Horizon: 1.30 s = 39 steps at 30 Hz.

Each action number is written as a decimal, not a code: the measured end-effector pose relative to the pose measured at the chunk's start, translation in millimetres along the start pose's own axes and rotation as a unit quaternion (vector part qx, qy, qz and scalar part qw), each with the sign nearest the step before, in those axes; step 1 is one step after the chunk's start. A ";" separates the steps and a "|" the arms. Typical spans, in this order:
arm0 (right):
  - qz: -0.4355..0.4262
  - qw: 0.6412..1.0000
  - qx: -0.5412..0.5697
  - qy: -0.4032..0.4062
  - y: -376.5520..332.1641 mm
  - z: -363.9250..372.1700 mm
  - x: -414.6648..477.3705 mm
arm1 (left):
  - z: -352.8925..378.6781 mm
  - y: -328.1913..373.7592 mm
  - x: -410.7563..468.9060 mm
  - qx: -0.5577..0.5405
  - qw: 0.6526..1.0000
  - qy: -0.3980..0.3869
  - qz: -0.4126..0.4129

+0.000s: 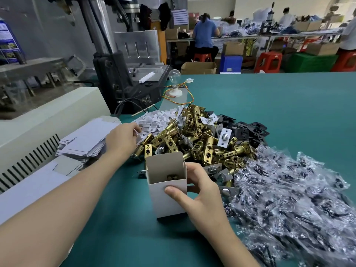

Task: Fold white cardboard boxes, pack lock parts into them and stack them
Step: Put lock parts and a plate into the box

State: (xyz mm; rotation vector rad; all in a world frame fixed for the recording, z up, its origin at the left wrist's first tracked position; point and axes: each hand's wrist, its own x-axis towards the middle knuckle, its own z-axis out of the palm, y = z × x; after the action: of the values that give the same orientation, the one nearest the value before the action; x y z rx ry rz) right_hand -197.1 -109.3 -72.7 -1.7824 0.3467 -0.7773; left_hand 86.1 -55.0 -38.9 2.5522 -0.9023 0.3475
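An upright white cardboard box (169,201) stands open on the green table (269,105), its lid flap up, with a brass part visible inside. My right hand (200,193) grips it, thumb on the front wall and fingers round the right side. My left hand (123,137) reaches into the pile of small white card inserts (154,120), its fingertips pinching one. Behind the box lies a heap of brass latch parts (202,143). Flat white box blanks (86,139) are stacked at the left.
Clear plastic bags of dark screws (289,199) cover the table's right. Black metal plates (248,128) lie beyond the latches. A cream machine housing (48,120), a press (119,74) and a light bulb with wires (174,81) stand at the left and back. People work at far benches.
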 end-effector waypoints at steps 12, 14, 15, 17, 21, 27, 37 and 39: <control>0.007 1.000 -0.008 0.001 3.5 0.4 0.5 | -151.1 41.4 -124.3 -0.418 0.880 0.103 0.201; 0.011 1.000 -0.005 0.004 3.4 0.8 0.4 | -159.4 48.0 -141.1 -0.345 0.902 0.047 0.254; 0.012 1.000 -0.005 0.006 2.6 0.8 0.2 | -158.6 51.6 -145.0 -0.305 0.913 0.025 0.272; 0.010 1.000 -0.007 0.005 0.8 0.4 -0.6 | -151.5 57.0 -148.9 -0.232 0.931 -0.007 0.282; 0.010 1.000 -0.015 0.002 -3.0 -1.5 -3.9 | -144.0 61.5 -153.1 -0.167 0.953 -0.027 0.251; 0.015 1.000 -0.022 0.003 -5.4 -2.8 -6.4 | -144.3 68.1 -149.7 -0.126 0.953 -0.036 0.272; 0.020 1.000 -0.019 0.007 -2.9 -3.4 -4.5 | -124.7 55.6 -157.3 -0.117 0.954 -0.016 0.275; 0.017 1.000 -0.017 0.008 -1.6 -2.9 -4.3 | -113.1 47.7 -163.5 -0.176 0.950 0.033 0.257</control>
State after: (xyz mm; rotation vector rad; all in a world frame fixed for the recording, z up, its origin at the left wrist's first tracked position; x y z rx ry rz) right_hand -202.4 -108.4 -72.1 -1.7988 0.4025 -0.7672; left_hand -79.6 51.3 16.3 1.9465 -1.4541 0.3769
